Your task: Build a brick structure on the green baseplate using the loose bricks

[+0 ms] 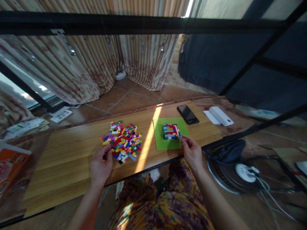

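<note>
A heap of loose toy building bricks (124,140) in many colours lies on the wooden table. At its near left edge is my left hand (102,164), fingers curled together. Something small and dark shows at those fingertips, too small to name for sure. A green baseplate (159,143) carries a low block built of coloured bricks (171,131), with red, white and blue rows on top. My right hand (192,151) reaches over the plate's near right corner, thumb and forefinger pinched beside the block's right corner. What sits in that pinch is hard to make out.
A black phone (188,114) lies behind the baseplate, and a white case-like object (220,115) is past the table's right end. A dark metal bar (144,25) crosses above. A white power strip (246,172) with cables stands at the right.
</note>
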Demonstrator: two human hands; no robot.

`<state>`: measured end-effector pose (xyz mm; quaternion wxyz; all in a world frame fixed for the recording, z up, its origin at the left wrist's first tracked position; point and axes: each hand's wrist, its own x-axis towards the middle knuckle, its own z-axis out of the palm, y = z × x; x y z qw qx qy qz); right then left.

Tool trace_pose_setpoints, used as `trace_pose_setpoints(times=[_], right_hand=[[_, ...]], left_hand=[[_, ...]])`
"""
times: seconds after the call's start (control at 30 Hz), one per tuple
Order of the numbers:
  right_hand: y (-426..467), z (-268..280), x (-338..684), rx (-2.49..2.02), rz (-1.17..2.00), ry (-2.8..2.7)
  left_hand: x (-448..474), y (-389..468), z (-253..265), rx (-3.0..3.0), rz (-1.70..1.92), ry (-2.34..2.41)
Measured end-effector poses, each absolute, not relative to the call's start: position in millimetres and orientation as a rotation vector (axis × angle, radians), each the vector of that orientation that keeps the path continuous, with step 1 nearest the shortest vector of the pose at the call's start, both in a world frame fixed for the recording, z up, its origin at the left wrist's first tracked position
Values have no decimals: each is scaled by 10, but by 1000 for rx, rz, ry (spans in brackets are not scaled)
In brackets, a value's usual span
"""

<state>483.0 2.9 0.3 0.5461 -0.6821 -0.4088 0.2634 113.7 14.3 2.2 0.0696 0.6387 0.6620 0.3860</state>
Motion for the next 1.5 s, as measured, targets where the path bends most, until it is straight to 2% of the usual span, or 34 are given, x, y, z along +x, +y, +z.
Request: trace_pose_setpoints(times=[0.33,0.5,0.6,0.77,0.87,1.17,1.5], right_hand=[[64,154,4715,-1470,801,-738],[83,144,4718,-1462,808,-791],[81,154,4729,-1530,716,-990],[102,217,4806,-1664,341,-1391],[155,197,4854,-1676,189,-1453],[268,-46,4898,-1663,276,-1360],[304,-80,4927,-1647,338,-1317]], left_hand=[[1145,138,38,1942,1160,2003],[1141,144,31,1934,1160,1987],[1134,148,17,1944,1168,1986],[1131,145,14,1945,1164,1994],[1139,138,27,1942,1163,1989],[1135,139,9,1930,1168,1987],[1137,142,4,1915,1162,2007]])
